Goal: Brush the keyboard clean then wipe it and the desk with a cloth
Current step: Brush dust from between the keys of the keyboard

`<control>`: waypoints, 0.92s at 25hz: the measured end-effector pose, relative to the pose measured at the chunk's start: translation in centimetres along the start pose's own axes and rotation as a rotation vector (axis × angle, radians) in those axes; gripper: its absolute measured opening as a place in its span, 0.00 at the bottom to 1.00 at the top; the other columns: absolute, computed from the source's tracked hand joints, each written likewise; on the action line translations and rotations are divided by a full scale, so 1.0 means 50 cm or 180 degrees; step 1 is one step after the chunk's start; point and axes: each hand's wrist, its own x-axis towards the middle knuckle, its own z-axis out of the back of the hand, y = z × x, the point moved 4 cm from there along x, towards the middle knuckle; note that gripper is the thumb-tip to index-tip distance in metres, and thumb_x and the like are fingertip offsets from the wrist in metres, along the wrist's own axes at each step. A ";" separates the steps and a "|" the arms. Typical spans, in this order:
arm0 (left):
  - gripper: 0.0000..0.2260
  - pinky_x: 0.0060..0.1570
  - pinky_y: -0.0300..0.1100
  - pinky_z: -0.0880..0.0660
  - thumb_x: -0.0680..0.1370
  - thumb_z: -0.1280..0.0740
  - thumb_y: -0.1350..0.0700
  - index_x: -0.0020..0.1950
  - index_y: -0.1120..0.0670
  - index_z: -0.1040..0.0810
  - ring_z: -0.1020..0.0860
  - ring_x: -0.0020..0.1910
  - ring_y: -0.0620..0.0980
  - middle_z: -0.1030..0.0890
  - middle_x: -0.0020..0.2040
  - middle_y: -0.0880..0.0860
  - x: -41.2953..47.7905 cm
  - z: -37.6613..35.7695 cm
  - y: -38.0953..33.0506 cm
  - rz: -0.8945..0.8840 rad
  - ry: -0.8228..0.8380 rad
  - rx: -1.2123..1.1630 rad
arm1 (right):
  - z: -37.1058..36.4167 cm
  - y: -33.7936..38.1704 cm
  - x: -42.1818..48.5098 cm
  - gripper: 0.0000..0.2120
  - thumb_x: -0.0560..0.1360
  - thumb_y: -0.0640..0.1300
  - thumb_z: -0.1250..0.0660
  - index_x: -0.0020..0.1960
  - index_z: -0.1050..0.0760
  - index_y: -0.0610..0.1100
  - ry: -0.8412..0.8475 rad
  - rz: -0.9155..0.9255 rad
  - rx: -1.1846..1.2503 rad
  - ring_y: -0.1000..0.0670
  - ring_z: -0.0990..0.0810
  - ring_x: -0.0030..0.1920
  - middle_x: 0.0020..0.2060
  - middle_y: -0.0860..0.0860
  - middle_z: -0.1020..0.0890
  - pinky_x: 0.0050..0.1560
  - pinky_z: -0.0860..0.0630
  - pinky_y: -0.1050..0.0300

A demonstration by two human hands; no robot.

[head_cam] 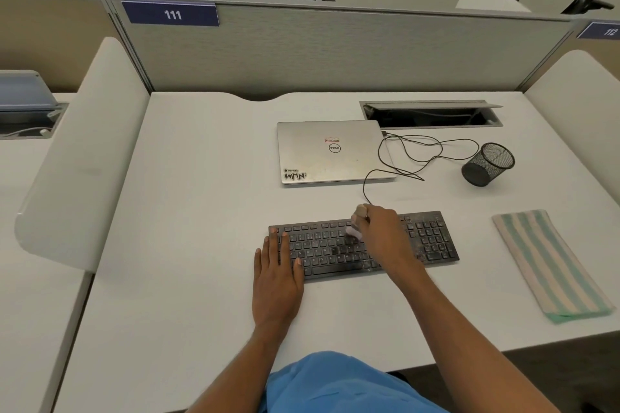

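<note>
Keyboard [432, 241], black and dusty, lies near the front of the white surface [201, 211]. The left hand [276, 273] rests flat on its left end, fingers straight. The right hand [382, 235] grips a small brush [360, 211], bristles down on the middle keys. A cable [419, 154] loops from behind the keyboard to a closed laptop [332, 151] just beyond it. A mesh cup [488, 164] sits further right. A folded striped cloth [550, 265] lies right of the keyboard, apart from it.

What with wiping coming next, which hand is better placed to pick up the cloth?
Right, probably. The cloth lies right of the keyboard, nearer the right hand, though that hand grips the brush. The left hand rests flat on the keyboard's left end.
</note>
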 end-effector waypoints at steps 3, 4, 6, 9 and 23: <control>0.29 0.84 0.53 0.50 0.87 0.50 0.46 0.87 0.54 0.46 0.48 0.86 0.52 0.50 0.87 0.53 0.000 0.000 0.000 -0.0019 -0.0016 0.0038 | -0.017 0.006 -0.008 0.19 0.85 0.48 0.45 0.38 0.31 0.44 0.0001 0.0055 -0.0277 0.59 0.15 0.41 0.32 0.52 0.20 0.33 0.27 0.57; 0.29 0.84 0.53 0.50 0.86 0.50 0.46 0.87 0.54 0.46 0.48 0.86 0.52 0.50 0.87 0.53 0.001 -0.001 0.001 -0.0017 -0.0018 0.0039 | -0.023 -0.001 -0.006 0.19 0.86 0.47 0.45 0.37 0.33 0.45 0.0096 0.0030 -0.0457 0.56 0.15 0.40 0.32 0.52 0.21 0.33 0.27 0.57; 0.29 0.84 0.53 0.50 0.86 0.50 0.46 0.87 0.54 0.45 0.47 0.86 0.52 0.51 0.87 0.53 0.001 -0.002 0.001 -0.0009 -0.0013 0.0048 | -0.021 -0.006 -0.003 0.16 0.84 0.44 0.40 0.38 0.34 0.46 0.0315 -0.0024 -0.0928 0.53 0.20 0.33 0.31 0.53 0.22 0.32 0.28 0.58; 0.29 0.84 0.53 0.50 0.86 0.50 0.46 0.87 0.54 0.45 0.47 0.86 0.52 0.51 0.87 0.54 0.000 -0.003 0.002 -0.0004 0.0018 0.0067 | 0.005 0.003 0.006 0.13 0.84 0.44 0.40 0.41 0.31 0.44 0.0108 -0.0133 -0.1300 0.54 0.28 0.26 0.30 0.51 0.23 0.29 0.33 0.59; 0.28 0.84 0.52 0.52 0.86 0.48 0.47 0.86 0.54 0.45 0.47 0.85 0.53 0.48 0.87 0.54 0.001 -0.004 0.003 0.0026 0.0019 0.0051 | 0.003 -0.016 -0.005 0.12 0.83 0.43 0.39 0.43 0.27 0.40 0.0443 -0.0258 -0.0876 0.51 0.29 0.30 0.32 0.48 0.25 0.25 0.33 0.61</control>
